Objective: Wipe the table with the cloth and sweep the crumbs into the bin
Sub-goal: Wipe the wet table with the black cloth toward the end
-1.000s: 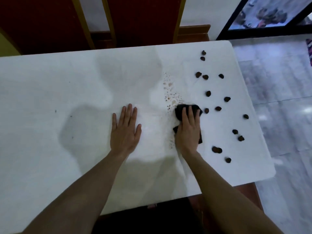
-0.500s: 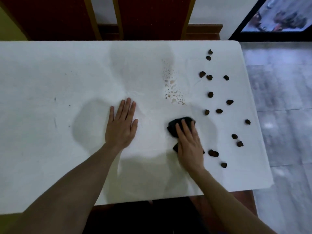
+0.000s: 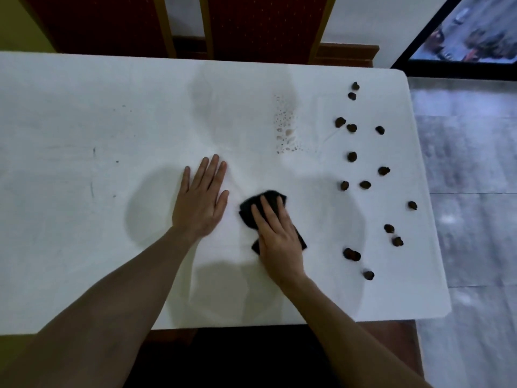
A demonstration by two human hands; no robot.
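— Where is the cloth?
— The black cloth (image 3: 263, 204) lies near the middle of the white table (image 3: 84, 113), toward its near edge, pressed flat under the right hand (image 3: 275, 233), fingers straight.
— And the other hand?
— The left hand (image 3: 200, 201) rests open-palmed just beside it.
— The surface?
— Dark crumbs (image 3: 352, 156) scatter along the right edge; droplets (image 3: 285, 130) bead toward the far edge. Red chairs (image 3: 263, 26) stand behind, grey floor (image 3: 470, 177) to the right.
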